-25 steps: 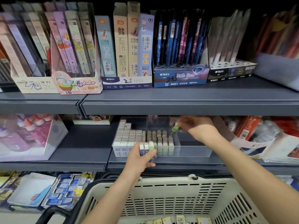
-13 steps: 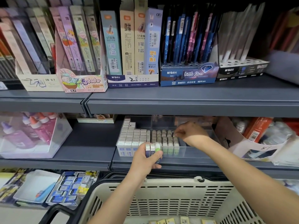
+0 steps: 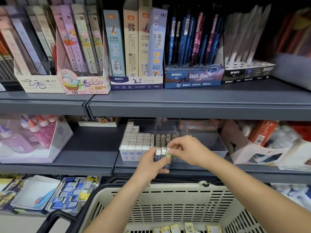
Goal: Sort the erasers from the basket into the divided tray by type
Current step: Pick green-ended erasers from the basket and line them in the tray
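Green eraser (image 3: 168, 154) is being pinched by right hand (image 3: 188, 150) from stack (image 3: 159, 153) being gripped by left hand (image 3: 149, 163); straight withdrawal advised.

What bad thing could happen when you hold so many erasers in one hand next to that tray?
1. The left hand grips several erasers at once while the right hand pinches the green-sleeved eraser in that bunch. Pulling it may drag the others loose, and they could drop into the basket or past it.
2. The packed rows in the clear tray stand upright, so a bump from a hand could topple them or mix the types.
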A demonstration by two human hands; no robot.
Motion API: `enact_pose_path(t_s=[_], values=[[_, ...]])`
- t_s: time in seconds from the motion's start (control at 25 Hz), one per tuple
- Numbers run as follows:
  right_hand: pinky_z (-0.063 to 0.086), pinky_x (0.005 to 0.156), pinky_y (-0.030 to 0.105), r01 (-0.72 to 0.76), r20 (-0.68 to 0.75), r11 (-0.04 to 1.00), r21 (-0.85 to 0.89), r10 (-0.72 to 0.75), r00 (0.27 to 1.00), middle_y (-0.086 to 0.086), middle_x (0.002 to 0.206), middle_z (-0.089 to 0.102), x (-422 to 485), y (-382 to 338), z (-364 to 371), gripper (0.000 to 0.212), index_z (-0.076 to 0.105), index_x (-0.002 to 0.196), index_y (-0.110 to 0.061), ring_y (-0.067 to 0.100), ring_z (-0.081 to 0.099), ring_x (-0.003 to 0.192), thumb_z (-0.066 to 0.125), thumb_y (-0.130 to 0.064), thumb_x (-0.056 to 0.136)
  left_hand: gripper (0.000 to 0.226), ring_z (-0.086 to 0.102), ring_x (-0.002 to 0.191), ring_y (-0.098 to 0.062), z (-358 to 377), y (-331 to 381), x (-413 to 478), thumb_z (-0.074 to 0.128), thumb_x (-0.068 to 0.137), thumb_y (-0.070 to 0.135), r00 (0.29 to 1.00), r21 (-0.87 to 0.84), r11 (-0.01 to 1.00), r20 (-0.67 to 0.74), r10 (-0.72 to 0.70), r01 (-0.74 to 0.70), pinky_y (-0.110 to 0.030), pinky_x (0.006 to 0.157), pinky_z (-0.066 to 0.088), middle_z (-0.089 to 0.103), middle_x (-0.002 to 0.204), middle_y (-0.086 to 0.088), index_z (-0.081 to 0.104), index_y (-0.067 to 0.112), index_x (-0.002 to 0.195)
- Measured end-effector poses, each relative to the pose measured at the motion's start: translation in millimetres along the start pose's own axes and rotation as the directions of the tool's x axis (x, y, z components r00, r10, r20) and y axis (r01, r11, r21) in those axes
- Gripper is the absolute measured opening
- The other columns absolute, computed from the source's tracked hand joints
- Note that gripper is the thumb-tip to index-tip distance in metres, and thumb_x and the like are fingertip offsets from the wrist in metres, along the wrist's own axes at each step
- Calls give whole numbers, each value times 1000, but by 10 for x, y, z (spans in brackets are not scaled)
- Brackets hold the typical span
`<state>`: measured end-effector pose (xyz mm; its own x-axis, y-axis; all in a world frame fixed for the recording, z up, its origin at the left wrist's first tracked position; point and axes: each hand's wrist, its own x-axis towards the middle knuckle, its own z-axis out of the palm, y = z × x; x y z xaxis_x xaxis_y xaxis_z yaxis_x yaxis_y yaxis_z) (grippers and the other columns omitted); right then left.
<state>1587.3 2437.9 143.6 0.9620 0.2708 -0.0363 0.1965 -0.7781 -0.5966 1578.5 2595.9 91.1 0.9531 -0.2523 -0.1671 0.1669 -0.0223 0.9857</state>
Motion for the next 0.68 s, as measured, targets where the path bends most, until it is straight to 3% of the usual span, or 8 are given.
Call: enact_pose_path(t_s=[0.12,0.24,0.32,0.44,0.68], values=[[46,68,16,-53,-32,998,28,54,998,-20,75,61,-34,78,-212,3,64,82,-33,-2,59,73,66,-32,83,11,68,85,-11,-9,-28,-11,62,88,11,1000,1,1000,-6,16,-16,-24,66,56,67,102,-8,60,14,98],[49,85,24,-161,-216,973,163,194,957,-7,94,70,80,238,-464,4,66,84,-33,14,65,93,66,-29,84,12,67,88,-13,-18,-50,-20,62,88,11,998,-26,999,-61,19,-21,-20,63,54,67,104,-9,61,21,95],[44,90,25,-209,-310,978,8,201,929,-3,105,69,191,320,-503,14,68,98,-24,18,62,102,60,-31,88,13,67,87,-13,-9,-52,-17,62,88,11,997,-16,1000,-72,15,-16,-20,62,54,67,104,-9,61,22,95],[46,84,30,-225,-346,955,-191,149,926,-5,106,68,297,369,-434,20,64,104,-27,19,60,100,52,-37,91,13,67,86,-13,3,-45,-15,62,88,11,997,-4,1000,-75,15,-15,-21,62,54,68,100,-8,61,22,96],[42,70,26,-217,-285,938,-269,138,949,-10,103,67,408,399,-311,15,62,98,-35,13,54,82,50,-37,90,14,67,86,-13,-2,-42,-19,61,89,11,997,-11,1000,-76,15,-16,-21,61,55,68,99,-8,60,22,96]])
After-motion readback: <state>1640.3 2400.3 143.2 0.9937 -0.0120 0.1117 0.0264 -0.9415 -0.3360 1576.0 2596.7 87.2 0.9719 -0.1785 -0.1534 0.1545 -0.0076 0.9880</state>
